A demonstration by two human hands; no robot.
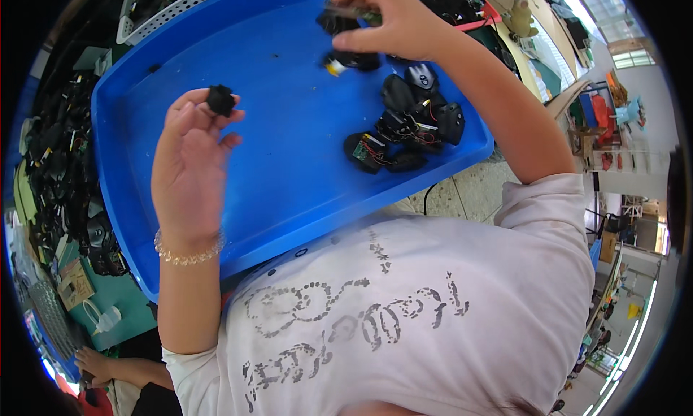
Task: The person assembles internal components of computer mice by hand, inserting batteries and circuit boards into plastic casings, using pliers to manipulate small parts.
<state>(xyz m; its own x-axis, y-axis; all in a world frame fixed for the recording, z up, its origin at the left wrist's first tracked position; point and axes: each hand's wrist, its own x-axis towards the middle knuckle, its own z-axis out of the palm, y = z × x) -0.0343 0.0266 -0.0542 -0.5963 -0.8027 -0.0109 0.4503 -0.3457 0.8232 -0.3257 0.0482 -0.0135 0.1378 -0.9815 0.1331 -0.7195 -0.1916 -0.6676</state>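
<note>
Nearest of all is the person's pale printed shirt [404, 315], filling the lower middle of the view. At the lower left edge, another person's hand [97, 364] rests near the corner, apart from the work.

Just beyond the shirt lies a big blue tray [289, 192], tilted across the scene, its near rim meeting the chest. Above its left part is the left hand [189, 167], palm turned toward the camera, a beaded bracelet [189, 256] at the wrist. Its fingers [189, 113] curl inward and pinch a small black part [221, 100] between the thumb and the fingertips, raised clear of the tray floor.

To the right, on the tray floor, sits a heap of black mouse shells and circuit boards [411, 123] with red and dark wires, close to the tray's right rim.

Farther off, the right hand [393, 22] reaches to the far side of the tray. Its fingers [361, 37] are bent together and pinch a dark piece with a green board [354, 11]; a second black piece with a yellow tip [346, 62] lies just under the thumb.

Left of the tray, the desk [108, 293] carries a pile of black mouse parts [65, 178]. At the far left stands a white slotted basket [166, 8].
</note>
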